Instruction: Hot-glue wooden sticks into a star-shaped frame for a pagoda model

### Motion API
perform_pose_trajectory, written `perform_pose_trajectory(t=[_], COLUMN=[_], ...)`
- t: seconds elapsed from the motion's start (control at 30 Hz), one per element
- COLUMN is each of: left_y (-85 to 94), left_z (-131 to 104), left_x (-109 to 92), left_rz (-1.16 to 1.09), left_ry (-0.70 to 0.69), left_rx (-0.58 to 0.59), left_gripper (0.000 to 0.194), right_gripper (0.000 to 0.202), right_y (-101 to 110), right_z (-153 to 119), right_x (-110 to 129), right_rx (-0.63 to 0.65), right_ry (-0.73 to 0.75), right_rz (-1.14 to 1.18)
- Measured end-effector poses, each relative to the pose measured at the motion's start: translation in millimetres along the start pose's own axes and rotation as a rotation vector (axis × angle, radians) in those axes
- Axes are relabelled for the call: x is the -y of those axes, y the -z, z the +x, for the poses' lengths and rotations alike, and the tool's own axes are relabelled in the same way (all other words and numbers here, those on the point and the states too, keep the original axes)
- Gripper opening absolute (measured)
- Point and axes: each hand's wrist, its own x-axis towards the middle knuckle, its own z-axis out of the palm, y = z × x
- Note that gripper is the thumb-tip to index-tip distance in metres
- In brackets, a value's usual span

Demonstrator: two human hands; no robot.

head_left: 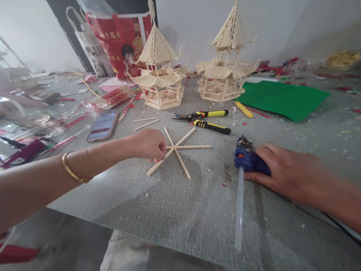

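Taking the hub of the stick star as the dial's centre, with 12 o'clock away from the person, a pale cloth [163, 260] shows at 6 o'clock below the near edge of the bench [173, 219]. A translucent glue stick [240, 212] points nearward at 4 o'clock from the blue glue gun [250, 160], which the right hand [275, 167] wraps at 3 o'clock; a black cord [340, 223] trails at 4 o'clock. The stick star [184, 146] lies on the bench, its wooden arms meeting at one point. At 9 o'clock, just beside the hub, the left hand [152, 145] is curled narrow over the arms; its fingertips are mostly hidden, so whether it pinches a stick cannot be told. A gold bracelet [71, 170] circles that forearm. Farther out, a phone [103, 125] lies towards 10 o'clock, two loose sticks [146, 124] towards 11, and spread yellow-black pliers [207, 120] at 1. Beyond stand two stick pagodas, the left pagoda [161, 51] near 11 and the right pagoda [226, 68] near 1. A green sheet [285, 98] lies at 2 o'clock; a red bag [116, 35] stands farther back at 11.
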Motion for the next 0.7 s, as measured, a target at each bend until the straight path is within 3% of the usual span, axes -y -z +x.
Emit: perform_pose_trajectory(t=[0.7], left_y=[1.1], left_z=[-2.0], left_x=[-5.2], left_rz=[0.019], left_ry=[0.010], left_rx=[0.007], left_gripper=[0.009], right_gripper=[0.068], right_y=[-3.1], right_z=[0.3], right_x=[-0.7], right_rx=[0.009], right_ry=[-0.007], right_rz=[0.024])
